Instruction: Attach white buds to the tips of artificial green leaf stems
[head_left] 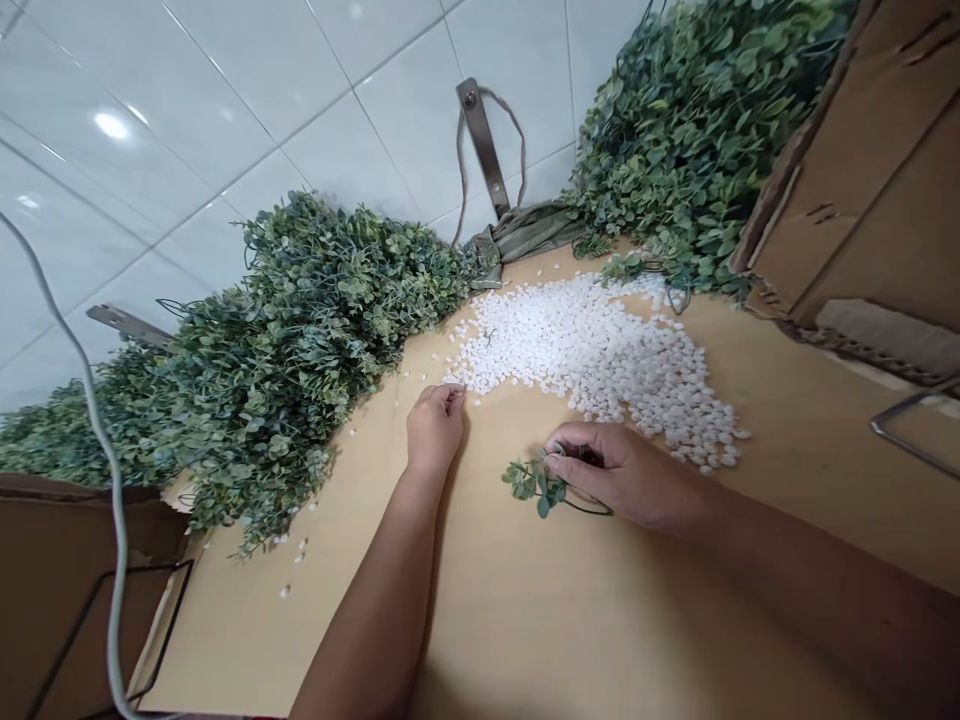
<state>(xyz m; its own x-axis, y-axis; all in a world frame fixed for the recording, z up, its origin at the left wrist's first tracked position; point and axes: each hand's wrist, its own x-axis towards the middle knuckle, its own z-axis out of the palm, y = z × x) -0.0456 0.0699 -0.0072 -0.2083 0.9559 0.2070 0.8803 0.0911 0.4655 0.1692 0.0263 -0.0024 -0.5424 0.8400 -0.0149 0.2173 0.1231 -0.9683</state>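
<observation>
A spread of small white beads (600, 350) covers the middle of the wooden table (525, 610). My left hand (433, 425) rests at the heap's near left edge, fingers curled and pinched at the beads; whether a bead is between them is hidden. My right hand (626, 472) lies just below the heap, closed on a small green artificial sprig (534, 482) with a thin dark wire stem looping under the hand.
A long pile of artificial green foliage (285, 340) lies along the table's left side, another foliage pile (690, 130) at the back right. Cardboard boxes stand at right (870, 180) and lower left (67, 590). A grey cloth bag (525, 230) and metal bracket (481, 140) sit against the tiled wall. A white cable (105, 450) hangs at left.
</observation>
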